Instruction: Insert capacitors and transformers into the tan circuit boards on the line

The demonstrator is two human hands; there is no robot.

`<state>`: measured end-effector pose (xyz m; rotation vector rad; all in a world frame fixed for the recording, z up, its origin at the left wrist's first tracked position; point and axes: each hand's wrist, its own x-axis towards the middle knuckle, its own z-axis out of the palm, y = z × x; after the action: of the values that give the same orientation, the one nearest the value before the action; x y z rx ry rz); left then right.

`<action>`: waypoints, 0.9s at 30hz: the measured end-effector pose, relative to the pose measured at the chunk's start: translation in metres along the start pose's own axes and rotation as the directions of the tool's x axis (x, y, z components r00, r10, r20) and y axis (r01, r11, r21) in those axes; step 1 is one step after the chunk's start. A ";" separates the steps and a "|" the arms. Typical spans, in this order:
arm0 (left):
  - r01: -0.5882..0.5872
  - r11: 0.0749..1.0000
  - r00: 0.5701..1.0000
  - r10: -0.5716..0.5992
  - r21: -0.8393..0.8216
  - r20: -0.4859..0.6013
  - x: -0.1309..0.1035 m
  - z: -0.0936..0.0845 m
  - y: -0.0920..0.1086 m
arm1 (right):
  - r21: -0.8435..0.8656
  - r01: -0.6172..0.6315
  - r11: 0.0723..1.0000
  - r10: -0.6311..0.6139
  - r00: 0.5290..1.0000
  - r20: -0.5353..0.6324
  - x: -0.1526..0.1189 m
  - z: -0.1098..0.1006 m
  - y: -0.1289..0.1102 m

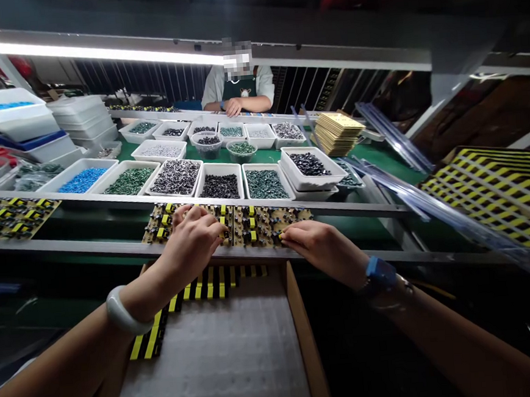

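Note:
Two tan circuit boards [266, 228] lie end to end on the metal rails in front of me, fitted with small parts and yellow-topped transformers [252, 221]. Over the left board, my left hand [196, 231] has its fingers curled together; what they hold, if anything, is hidden. At the right board, my right hand [318, 242] pinches a small yellow-and-black transformer [281, 236] against the board's surface. Below the rails, an open cardboard box [303, 336] holds rows of yellow-and-black transformers [210, 283] on a pale sheet, partly covered by my left forearm.
Beyond the rails stand white trays of small parts, among them blue ones [82, 180] and dark ones [220, 186]. Another populated board [12, 215] lies at left. Stacked boards [339, 133] and clear plastic tubes [393, 136] sit at right. A person [240, 90] sits opposite.

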<state>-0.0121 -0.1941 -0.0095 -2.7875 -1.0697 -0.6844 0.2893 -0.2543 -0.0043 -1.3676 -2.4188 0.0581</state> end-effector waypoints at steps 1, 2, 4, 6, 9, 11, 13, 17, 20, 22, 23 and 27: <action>-0.001 1.000 1.000 0.001 -0.003 0.005 0.000 0.000 0.000 | 0.006 0.005 1.000 -0.005 1.000 0.010 0.001 -0.001 0.000; -0.002 1.000 1.000 0.002 -0.007 0.012 0.000 0.000 0.000 | 0.015 0.009 1.000 -0.009 1.000 0.019 0.001 -0.002 0.001; -0.001 1.000 1.000 0.001 -0.017 0.031 0.001 -0.001 0.000 | 0.035 0.015 0.999 -0.016 0.999 0.034 0.002 -0.004 0.003; 0.003 1.000 0.999 -0.001 -0.028 0.040 0.001 -0.002 0.000 | 0.047 0.023 0.999 -0.025 0.999 0.042 0.004 -0.006 0.005; 0.003 1.000 0.999 -0.002 -0.024 0.040 0.002 -0.003 0.000 | 0.053 0.041 0.998 -0.044 0.997 0.060 0.006 -0.009 0.007; 0.004 1.000 0.999 -0.004 -0.004 0.047 0.002 -0.003 0.000 | 0.063 0.039 0.997 -0.044 0.997 0.067 0.008 -0.010 0.007; 0.006 1.000 0.998 -0.007 0.016 0.061 0.003 -0.004 0.001 | 0.077 0.028 0.997 -0.033 0.997 0.067 0.009 -0.011 0.006; 0.010 1.000 0.997 -0.011 0.021 0.071 0.005 -0.006 0.003 | 0.077 0.041 0.996 -0.047 0.996 0.073 0.009 -0.012 0.008; 0.019 1.000 0.998 -0.020 0.007 0.058 0.005 -0.006 0.003 | 0.087 0.092 0.992 -0.102 0.988 0.115 0.012 -0.014 0.014; 0.023 1.000 0.998 -0.024 0.013 0.051 0.005 -0.005 0.003 | 0.110 0.118 0.987 -0.133 0.981 0.143 0.016 -0.016 0.017; 0.022 1.000 0.998 -0.023 0.018 0.052 0.005 -0.004 0.002 | 0.119 0.129 0.984 -0.147 0.977 0.157 0.018 -0.017 0.019; 0.009 0.999 0.997 -0.011 0.032 0.074 0.005 -0.002 0.000 | 0.119 0.115 0.986 -0.137 0.970 0.201 0.019 -0.019 0.020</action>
<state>-0.0096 -0.1919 -0.0056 -2.8031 -1.0981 -0.5639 0.3029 -0.2301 0.0150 -1.2113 -2.6275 0.3085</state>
